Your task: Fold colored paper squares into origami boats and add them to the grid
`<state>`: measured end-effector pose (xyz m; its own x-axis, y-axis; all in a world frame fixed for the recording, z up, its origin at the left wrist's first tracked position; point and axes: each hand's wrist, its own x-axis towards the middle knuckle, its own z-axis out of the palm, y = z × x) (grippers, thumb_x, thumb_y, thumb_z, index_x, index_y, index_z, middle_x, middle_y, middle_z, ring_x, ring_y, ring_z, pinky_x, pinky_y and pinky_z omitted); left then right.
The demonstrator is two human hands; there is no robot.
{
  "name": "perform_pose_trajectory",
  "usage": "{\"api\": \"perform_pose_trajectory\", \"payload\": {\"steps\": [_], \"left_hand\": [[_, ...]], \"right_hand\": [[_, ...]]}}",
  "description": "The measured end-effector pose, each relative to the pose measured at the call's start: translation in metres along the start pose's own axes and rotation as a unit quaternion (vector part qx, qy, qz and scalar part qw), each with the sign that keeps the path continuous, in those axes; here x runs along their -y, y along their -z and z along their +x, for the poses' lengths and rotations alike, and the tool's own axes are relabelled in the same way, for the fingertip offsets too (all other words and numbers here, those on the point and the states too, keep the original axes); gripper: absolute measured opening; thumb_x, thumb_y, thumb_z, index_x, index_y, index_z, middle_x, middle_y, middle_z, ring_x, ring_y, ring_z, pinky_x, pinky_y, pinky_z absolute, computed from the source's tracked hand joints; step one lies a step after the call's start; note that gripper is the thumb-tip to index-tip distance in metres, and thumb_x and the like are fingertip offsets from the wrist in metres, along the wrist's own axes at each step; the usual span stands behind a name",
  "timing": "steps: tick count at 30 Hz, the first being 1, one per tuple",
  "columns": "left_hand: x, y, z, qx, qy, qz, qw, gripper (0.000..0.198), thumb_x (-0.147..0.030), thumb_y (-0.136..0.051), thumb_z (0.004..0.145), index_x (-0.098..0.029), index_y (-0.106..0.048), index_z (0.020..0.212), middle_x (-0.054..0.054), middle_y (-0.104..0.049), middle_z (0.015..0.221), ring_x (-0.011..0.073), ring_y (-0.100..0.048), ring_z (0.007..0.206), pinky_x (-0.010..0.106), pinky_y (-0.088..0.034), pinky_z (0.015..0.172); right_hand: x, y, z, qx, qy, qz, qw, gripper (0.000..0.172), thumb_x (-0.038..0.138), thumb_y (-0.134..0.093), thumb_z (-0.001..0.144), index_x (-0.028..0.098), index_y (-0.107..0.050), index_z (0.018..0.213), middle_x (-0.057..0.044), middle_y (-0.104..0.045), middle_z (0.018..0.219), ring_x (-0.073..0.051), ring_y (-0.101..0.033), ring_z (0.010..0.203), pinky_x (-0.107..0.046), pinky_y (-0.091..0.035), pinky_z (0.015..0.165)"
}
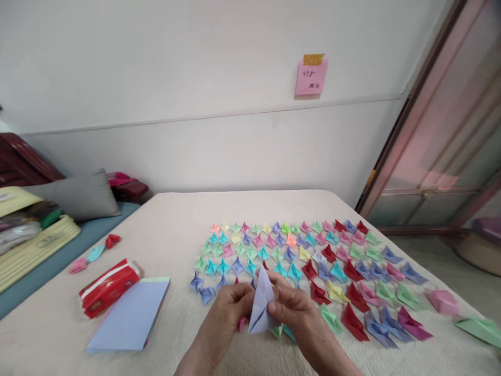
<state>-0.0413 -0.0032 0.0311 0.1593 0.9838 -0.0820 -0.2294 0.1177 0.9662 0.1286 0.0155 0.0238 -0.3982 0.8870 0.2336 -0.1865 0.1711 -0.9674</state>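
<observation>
A pale lavender sheet of folded paper (pixel 261 308), pointed at the top and wider below, is held upright between both hands. My left hand (pixel 230 308) pinches its left edge. On the other side, my right hand (pixel 294 308) grips it, with the thumb pressed on the front near a slanted fold. Just beyond and beneath the hands spread rows of small folded paper boats (pixel 289 255) in many colours; the hands hide some of them.
At left lie a stack of lavender paper (pixel 129 316), a red tissue packet (pixel 109 287) and small folded pieces (pixel 96 254). A pink folded piece (pixel 443 301) and green paper (pixel 479 329) lie far right. A pink note (pixel 311 78) is taped to the wall behind.
</observation>
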Motion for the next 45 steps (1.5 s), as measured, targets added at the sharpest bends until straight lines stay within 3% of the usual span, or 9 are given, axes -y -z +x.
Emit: {"api": "perform_pose_trajectory", "payload": {"steps": [3,6,14,20,28,33,35,39,45], "left_hand": [[0.000,-0.002,0.002,0.055,0.026,-0.083,0.995,0.022,-0.036,-0.077,0.078,-0.018,-0.067,0.086,-0.002,-0.056,0.071,0.0104,-0.045,0.059,0.022,-0.033,0.057],[-0.003,-0.002,0.001,0.093,0.044,-0.136,0.985,0.032,-0.035,-0.078,0.076,-0.018,-0.071,0.103,0.004,-0.063,0.089,0.0132,-0.053,0.071,0.022,-0.036,0.062],[0.002,0.001,0.004,0.109,0.050,-0.219,0.968,0.021,-0.023,-0.084,0.069,-0.015,-0.072,0.084,0.004,-0.065,0.082,0.0127,-0.057,0.067,0.022,-0.040,0.061],[0.005,0.003,0.008,0.089,0.045,-0.301,0.948,0.013,-0.018,-0.079,0.074,-0.013,-0.068,0.076,0.006,-0.067,0.078,0.0153,-0.062,0.069,0.026,-0.046,0.067],[0.010,0.005,0.008,0.030,0.058,-0.367,0.928,0.018,-0.013,-0.071,0.079,-0.017,-0.063,0.095,0.005,-0.070,0.088,0.0181,-0.067,0.079,0.030,-0.051,0.071],[0.005,0.005,0.008,-0.026,0.054,-0.354,0.933,0.032,-0.009,-0.070,0.077,-0.019,-0.057,0.105,0.005,-0.068,0.093,0.0186,-0.066,0.085,0.029,-0.050,0.075],[0.002,0.004,0.007,-0.036,0.041,-0.325,0.944,0.034,-0.010,-0.070,0.076,-0.019,-0.056,0.105,0.004,-0.066,0.089,0.0169,-0.065,0.079,0.027,-0.048,0.071],[-0.003,0.004,0.005,-0.044,-0.004,-0.240,0.970,0.035,-0.010,-0.070,0.075,-0.018,-0.058,0.107,0.000,-0.062,0.078,0.0131,-0.060,0.070,0.024,-0.045,0.066],[-0.006,0.007,0.002,-0.047,-0.024,-0.097,0.994,0.038,-0.013,-0.066,0.078,-0.019,-0.056,0.113,0.002,-0.065,0.084,0.0154,-0.062,0.072,0.026,-0.044,0.066]], "right_hand": [[-0.007,-0.001,-0.002,0.001,0.005,-0.018,1.000,0.025,0.044,-0.066,0.086,0.024,-0.079,0.089,-0.012,-0.061,0.128,-0.035,-0.056,0.122,-0.052,-0.051,0.093],[-0.011,0.000,-0.003,-0.003,0.026,-0.055,0.998,0.024,0.043,-0.065,0.088,0.025,-0.080,0.089,-0.013,-0.063,0.127,-0.035,-0.053,0.127,-0.054,-0.050,0.095],[-0.013,-0.001,0.000,-0.020,-0.005,0.025,0.999,0.028,0.047,-0.072,0.080,0.021,-0.076,0.069,-0.014,-0.068,0.121,-0.036,-0.049,0.130,-0.059,-0.043,0.099],[-0.012,-0.003,0.005,-0.057,-0.067,0.164,0.983,0.027,0.043,-0.079,0.073,0.020,-0.072,0.061,-0.009,-0.068,0.103,-0.029,-0.063,0.099,-0.046,-0.047,0.090],[-0.004,0.002,0.005,-0.064,-0.141,0.265,0.952,0.022,0.034,-0.088,0.060,0.017,-0.074,0.057,-0.003,-0.064,0.069,-0.016,-0.057,0.064,-0.026,-0.047,0.061],[-0.012,0.008,0.005,-0.079,-0.185,0.303,0.931,0.025,0.031,-0.088,0.063,0.015,-0.071,0.056,0.010,-0.039,0.037,-0.002,-0.016,0.035,-0.017,-0.015,0.037],[-0.014,0.010,0.005,-0.088,-0.194,0.306,0.928,0.024,0.031,-0.086,0.065,0.015,-0.071,0.058,0.009,-0.039,0.035,-0.002,-0.020,0.033,-0.017,-0.017,0.037],[-0.010,0.008,0.006,-0.108,-0.188,0.299,0.929,0.025,0.028,-0.085,0.065,0.014,-0.067,0.056,0.000,-0.059,0.051,-0.008,-0.049,0.048,-0.017,-0.035,0.046],[-0.004,0.002,0.007,-0.128,-0.129,0.184,0.966,0.031,0.027,-0.084,0.066,0.016,-0.059,0.051,0.001,-0.059,0.062,-0.012,-0.049,0.056,-0.023,-0.038,0.052]]}}
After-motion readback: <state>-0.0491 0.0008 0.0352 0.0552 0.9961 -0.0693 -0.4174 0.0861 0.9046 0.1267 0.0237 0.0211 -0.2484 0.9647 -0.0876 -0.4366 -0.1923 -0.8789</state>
